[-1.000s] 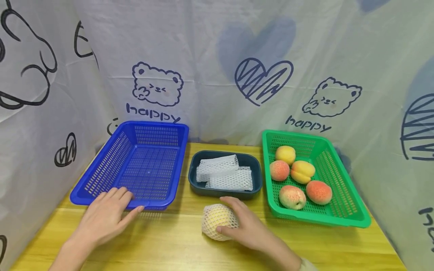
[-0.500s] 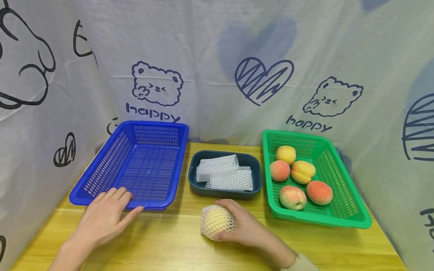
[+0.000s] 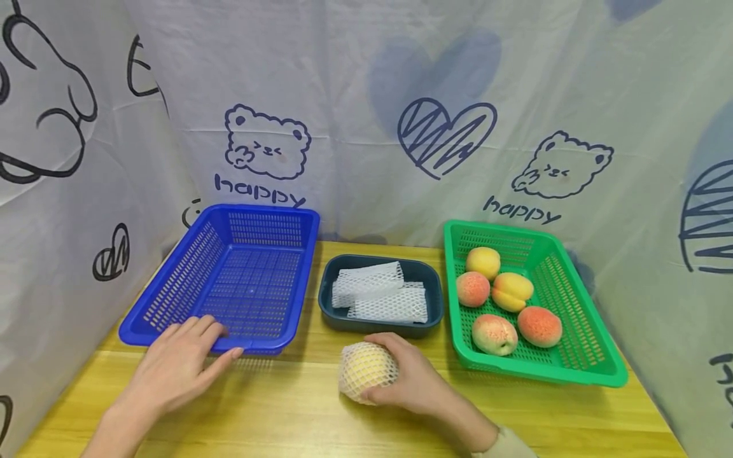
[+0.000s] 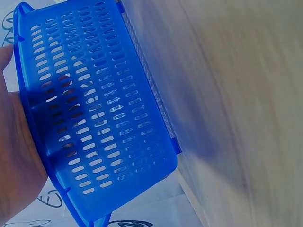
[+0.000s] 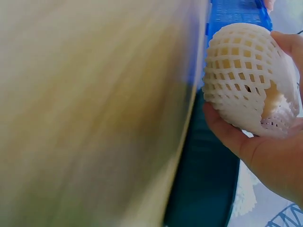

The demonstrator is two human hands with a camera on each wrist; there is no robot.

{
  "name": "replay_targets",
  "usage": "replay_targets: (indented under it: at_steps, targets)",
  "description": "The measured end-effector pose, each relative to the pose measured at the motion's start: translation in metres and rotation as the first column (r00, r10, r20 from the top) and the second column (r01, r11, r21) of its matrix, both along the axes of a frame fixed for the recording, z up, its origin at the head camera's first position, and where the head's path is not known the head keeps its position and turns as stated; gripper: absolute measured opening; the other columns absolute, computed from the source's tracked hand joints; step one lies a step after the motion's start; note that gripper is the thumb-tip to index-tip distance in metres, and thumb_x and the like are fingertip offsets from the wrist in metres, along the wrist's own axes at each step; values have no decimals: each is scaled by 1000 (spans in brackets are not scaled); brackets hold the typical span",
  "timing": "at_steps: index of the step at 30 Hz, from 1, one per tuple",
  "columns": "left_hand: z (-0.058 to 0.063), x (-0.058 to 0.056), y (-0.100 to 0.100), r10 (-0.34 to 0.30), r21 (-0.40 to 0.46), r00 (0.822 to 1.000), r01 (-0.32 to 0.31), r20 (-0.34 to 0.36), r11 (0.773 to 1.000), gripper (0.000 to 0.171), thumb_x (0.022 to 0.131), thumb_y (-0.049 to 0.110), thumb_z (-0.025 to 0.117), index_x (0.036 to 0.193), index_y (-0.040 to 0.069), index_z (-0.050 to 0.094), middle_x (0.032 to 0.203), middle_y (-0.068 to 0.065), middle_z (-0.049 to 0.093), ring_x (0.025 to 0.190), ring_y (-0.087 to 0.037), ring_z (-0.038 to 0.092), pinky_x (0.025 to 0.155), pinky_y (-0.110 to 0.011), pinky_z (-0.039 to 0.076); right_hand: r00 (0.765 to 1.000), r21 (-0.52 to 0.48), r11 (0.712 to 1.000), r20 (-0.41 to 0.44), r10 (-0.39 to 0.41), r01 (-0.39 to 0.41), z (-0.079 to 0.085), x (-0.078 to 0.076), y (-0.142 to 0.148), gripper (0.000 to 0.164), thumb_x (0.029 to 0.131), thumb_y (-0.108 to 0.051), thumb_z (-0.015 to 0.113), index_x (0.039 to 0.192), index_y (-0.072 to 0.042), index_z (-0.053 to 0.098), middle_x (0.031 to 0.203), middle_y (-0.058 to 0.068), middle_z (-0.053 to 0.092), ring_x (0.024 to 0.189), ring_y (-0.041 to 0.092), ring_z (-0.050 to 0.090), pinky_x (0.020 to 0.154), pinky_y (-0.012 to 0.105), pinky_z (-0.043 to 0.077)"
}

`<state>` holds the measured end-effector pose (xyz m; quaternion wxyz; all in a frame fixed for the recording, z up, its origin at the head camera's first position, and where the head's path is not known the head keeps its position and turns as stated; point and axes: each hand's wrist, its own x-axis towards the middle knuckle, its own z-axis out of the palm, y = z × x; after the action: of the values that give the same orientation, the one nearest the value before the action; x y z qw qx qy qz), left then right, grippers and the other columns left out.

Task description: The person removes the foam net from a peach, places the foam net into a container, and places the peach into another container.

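Observation:
Just in front of the dark tray, my right hand [image 3: 415,381] holds a yellow peach [image 3: 366,372] in a white foam net, thumb on the near side and fingers on the far side. The right wrist view shows the foam net [image 5: 236,71] stretched round the fruit, with a gap at one end where yellow skin shows. My left hand [image 3: 177,366] grips the near rim of a blue plastic basket [image 3: 303,280], its fingers hooked over inside and its thumb outside. Through the slots of the basket wall [image 4: 109,142], parts of those fingers appear in the left wrist view.
A dark tray [image 3: 378,327] with white foam nets [image 3: 389,302] stands at the back middle. To the right, a green basket [image 3: 572,324] bears several peaches [image 3: 539,326]. Patterned cloth [image 3: 355,159] walls the wooden table [image 3: 298,407] at the back and sides.
My right hand and the netted peach have shifted slightly left since a second ago, and the hand's hold has changed a little round it. The left hand stays at the blue basket's rim.

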<state>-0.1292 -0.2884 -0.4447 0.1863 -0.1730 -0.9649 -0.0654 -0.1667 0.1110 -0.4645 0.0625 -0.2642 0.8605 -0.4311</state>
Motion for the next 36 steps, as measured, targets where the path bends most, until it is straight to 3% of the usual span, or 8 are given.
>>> replay_targets:
  at_steps: [8,13,17,22,25,29,33,36]
  targets:
    - [10,-5,10,-52,137,994,65,-96,988,32,98,38,68,115,10,67,112,-4,67,105,-30,64,89,-53,49,995,-97,994,-81,-57,49,17,2,0,83,65,-21,96,140,-16,61,136,-7,62,123,17,59,108,45,49]
    - [20,-11,32,-106,314,977,160,-183,936,33,99,24,64,127,7,64,126,-8,65,114,-32,61,93,-53,47,984,-184,980,-148,-102,74,27,1,0,86,64,-18,97,142,-20,60,140,-6,61,130,20,56,109,49,48]
    - [29,-16,58,-153,493,972,222,-178,841,40,101,18,60,139,7,59,138,-9,60,127,-31,56,104,-44,44,965,-246,967,-228,-130,72,37,-1,1,89,64,-15,97,144,-20,59,144,-4,59,133,22,55,109,51,47]
    - [42,-24,97,-259,706,961,253,-102,662,44,105,13,55,149,10,50,147,-8,53,132,-26,52,104,-27,45,932,-280,958,-329,-154,59,50,-6,2,90,66,-13,98,146,-19,58,147,1,57,137,26,52,109,54,47]
    - [50,-31,120,-323,793,944,246,-67,557,45,106,15,54,150,8,48,149,-9,52,132,-28,54,104,-34,49,908,-285,957,-389,-157,44,56,-9,2,90,66,-13,98,147,-18,58,148,2,57,137,26,52,109,51,48]
    - [59,-40,147,-425,870,905,202,10,451,51,103,16,61,150,5,45,151,-13,50,133,-35,54,105,-50,50,870,-277,961,-471,-144,9,63,-14,2,91,66,-11,98,147,-13,57,148,5,57,138,28,52,112,42,47]
    - [66,-47,166,-512,915,849,94,132,392,59,99,19,68,151,7,43,153,-16,48,136,-38,52,106,-54,50,844,-265,964,-521,-125,-21,70,-17,3,91,67,-9,97,148,-10,57,148,7,56,139,31,52,112,40,47]
    - [69,-51,175,-545,921,811,21,211,388,64,97,24,72,153,9,43,155,-15,46,138,-36,51,106,-50,51,839,-259,965,-532,-117,-30,72,-19,4,90,67,-8,97,148,-10,57,148,7,56,139,32,52,110,42,49]
